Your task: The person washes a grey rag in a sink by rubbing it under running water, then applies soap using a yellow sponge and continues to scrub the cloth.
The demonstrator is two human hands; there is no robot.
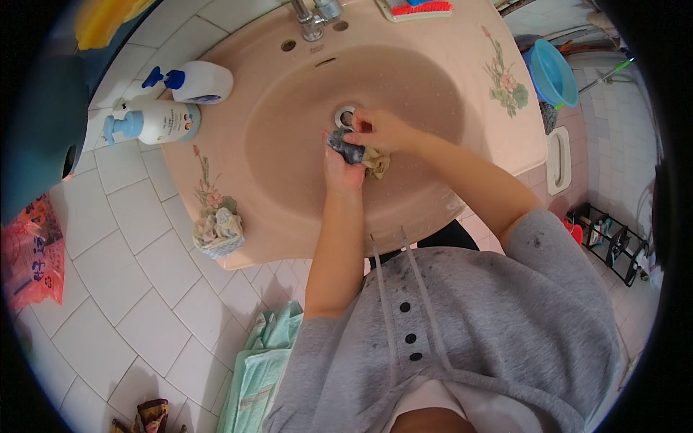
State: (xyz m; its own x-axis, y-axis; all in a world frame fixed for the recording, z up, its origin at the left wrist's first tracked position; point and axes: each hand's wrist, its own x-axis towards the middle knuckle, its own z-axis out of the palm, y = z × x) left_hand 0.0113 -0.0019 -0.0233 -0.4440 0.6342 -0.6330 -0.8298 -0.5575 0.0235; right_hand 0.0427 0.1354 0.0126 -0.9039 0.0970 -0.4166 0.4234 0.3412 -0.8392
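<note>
Over the basin of a pink ceramic sink (281, 178), my left hand (344, 168) holds a wet, dark grey cloth item (346, 147) with whitish suds on it. My right hand (379, 130) grips the same item from above, its fingers near the metal drain (344, 116). A beige crumpled cloth (377, 163) hangs beside the grey one, under my right wrist; whether the two are joined, I cannot tell. The chrome faucet (312, 27) stands at the back of the sink.
Two pump bottles, one with a dark blue pump (208, 82) and one with a light blue pump (168, 122), lie at the left rim. A crumpled patterned cloth (219, 233) sits on the front left corner. A brush (417, 8) rests at the back, blue basins (553, 73) at right.
</note>
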